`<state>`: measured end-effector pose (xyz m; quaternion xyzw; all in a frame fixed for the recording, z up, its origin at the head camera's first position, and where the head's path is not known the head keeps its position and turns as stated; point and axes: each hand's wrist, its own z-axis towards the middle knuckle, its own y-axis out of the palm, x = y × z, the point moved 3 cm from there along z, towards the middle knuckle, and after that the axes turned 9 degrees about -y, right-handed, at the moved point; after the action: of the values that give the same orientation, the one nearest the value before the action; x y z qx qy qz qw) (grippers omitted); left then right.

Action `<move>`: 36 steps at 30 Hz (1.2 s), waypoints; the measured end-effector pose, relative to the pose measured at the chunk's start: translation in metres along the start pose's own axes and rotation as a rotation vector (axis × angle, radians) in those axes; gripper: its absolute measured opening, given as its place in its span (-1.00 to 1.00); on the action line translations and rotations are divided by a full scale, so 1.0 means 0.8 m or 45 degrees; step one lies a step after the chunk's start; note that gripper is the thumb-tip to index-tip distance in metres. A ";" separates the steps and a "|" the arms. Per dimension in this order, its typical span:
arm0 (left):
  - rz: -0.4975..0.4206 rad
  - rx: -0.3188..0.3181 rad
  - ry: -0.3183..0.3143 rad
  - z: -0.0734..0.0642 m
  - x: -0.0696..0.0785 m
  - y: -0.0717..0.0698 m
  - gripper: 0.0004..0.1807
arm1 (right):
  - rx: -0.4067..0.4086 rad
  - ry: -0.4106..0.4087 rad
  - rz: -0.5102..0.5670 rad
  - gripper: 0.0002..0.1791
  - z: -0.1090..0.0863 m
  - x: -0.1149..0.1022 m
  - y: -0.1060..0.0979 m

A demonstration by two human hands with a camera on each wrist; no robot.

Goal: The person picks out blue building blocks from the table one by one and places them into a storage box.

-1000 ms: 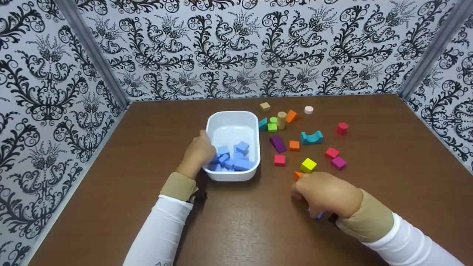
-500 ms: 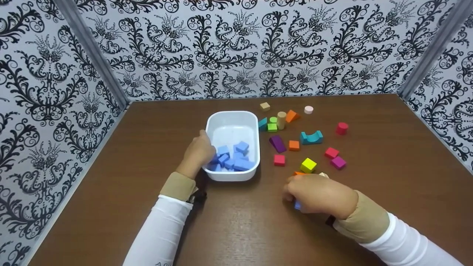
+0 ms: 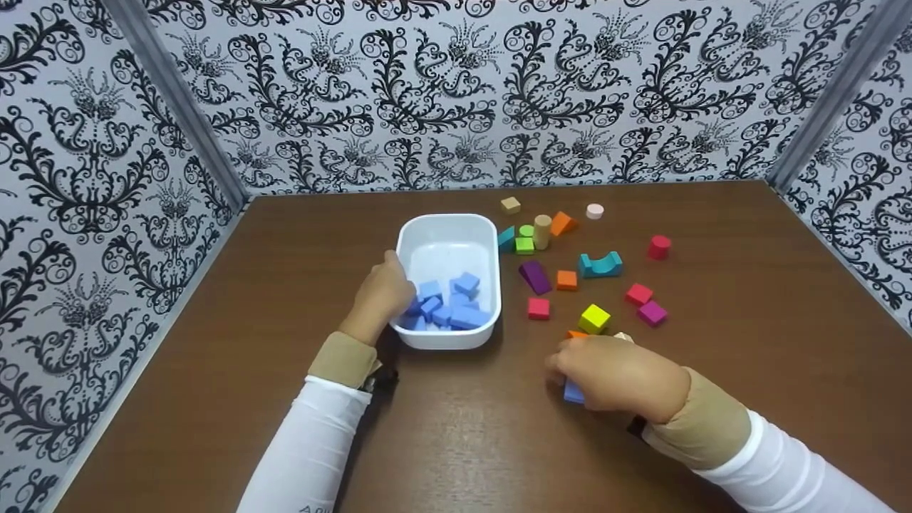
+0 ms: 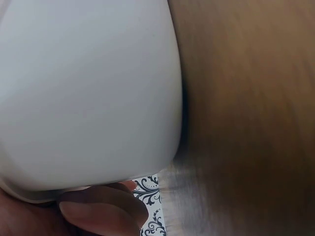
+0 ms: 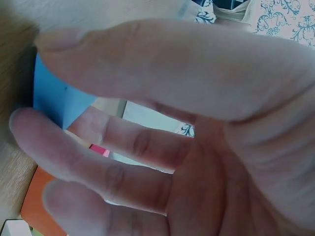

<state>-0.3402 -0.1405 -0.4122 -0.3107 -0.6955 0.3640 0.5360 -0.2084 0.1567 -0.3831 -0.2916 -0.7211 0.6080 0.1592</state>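
My left hand (image 3: pixel 385 288) grips the left rim of a white plastic tub (image 3: pixel 447 340), its fingers curled over the edge. Inside the tub lie several blue blocks (image 3: pixel 467 318), all toward the near end. In the left wrist view the outer wall of the tub (image 4: pixel 93 98) fills the left side, with curled fingers (image 4: pixel 98 216) below it. My right hand (image 3: pixel 620 374) is low over the table, pinching a blue block (image 3: pixel 573 392) between thumb and fingers. The right wrist view shows that block (image 5: pixel 54 91) at the thumb tip, partly covered by the fingers.
Just beyond the right hand are an orange block (image 3: pixel 577 334) and a yellow cube (image 3: pixel 594 319). Farther back lie red (image 3: pixel 539 308), purple (image 3: pixel 536 277) and teal (image 3: pixel 600 265) blocks, among several others. Patterned walls (image 3: pixel 470 100) enclose the brown table (image 3: pixel 456 427).
The right hand has shifted slightly left over the past second, and more of the blue block shows beside it. A pale block has come into view behind that hand. The left hand stays put.
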 end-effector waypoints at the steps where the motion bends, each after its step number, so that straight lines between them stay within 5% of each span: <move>1: -0.002 -0.002 0.000 0.000 0.000 0.000 -0.29 | -0.008 -0.001 0.001 -0.63 0.000 0.000 0.000; 15: -0.026 -0.039 -0.013 0.002 0.000 0.003 -0.20 | -0.002 0.042 0.074 -0.61 -0.002 0.008 -0.016; 36: -0.035 -0.051 -0.031 0.001 -0.003 0.002 -0.18 | 0.199 -0.006 0.189 -0.75 0.024 0.033 -0.064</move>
<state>-0.3407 -0.1416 -0.4152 -0.3072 -0.7134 0.3464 0.5260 -0.2516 0.1530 -0.3410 -0.3294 -0.6481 0.6734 0.1341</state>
